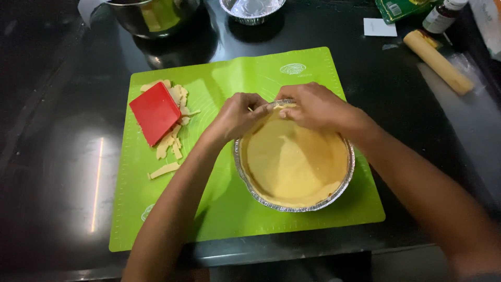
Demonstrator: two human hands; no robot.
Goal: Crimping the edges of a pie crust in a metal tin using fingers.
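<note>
Dark glossy bench carries a green mat (219, 209) with a dough-lined foil pan (292, 206) near its right edge. Left hand (237, 115) and right hand (313, 107) pinch dough at the pan's far rim, fingers narrow. Judged step: crimping the edge; next, working round the rim gently.

Two foil pans: one dough-lined (294, 162) at six o'clock, one empty (252, 9) at twelve; one red scraper (155, 112); one rolling pin (438, 61); one green mat (229, 209).

We see pale yellow dough (295, 162) in shiny silver foil pan (292, 206). Bright green mat (229, 209) below, faint white markings. Left: red scraper (155, 112) over yellow dough scraps (169, 149). Black glossy countertop (57, 156). Far right: tan rolling pin (438, 62).
</note>
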